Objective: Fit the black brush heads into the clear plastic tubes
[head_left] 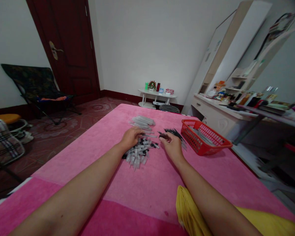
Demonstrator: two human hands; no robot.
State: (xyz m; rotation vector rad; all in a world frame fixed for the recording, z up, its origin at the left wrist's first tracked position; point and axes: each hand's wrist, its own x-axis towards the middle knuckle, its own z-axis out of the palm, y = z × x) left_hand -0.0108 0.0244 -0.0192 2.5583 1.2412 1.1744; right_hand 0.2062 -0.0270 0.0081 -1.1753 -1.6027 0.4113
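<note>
My left hand [132, 137] is closed in a pinch at the middle of the table, with a thin clear pen barrel [151, 135] reaching from its fingertips toward the right. My right hand [172, 144] pinches a small black piece [163, 135], partly hidden by the fingers. Beyond my left hand lies a stack of clear pen barrels [143, 121]. A heap of clear and black pen caps [137, 154] spreads between my forearms. Just past my right hand are black-filled pen refills [174, 131], partly covered by it.
A red plastic basket [201, 147] holding clear sticks stands at the right. Pink cloth [88, 157] covers the table. Yellow fabric [190, 209] lies under my right forearm. Farther off are a camouflage chair [34, 82], a dressing table [221, 109] and a low white stand [157, 94].
</note>
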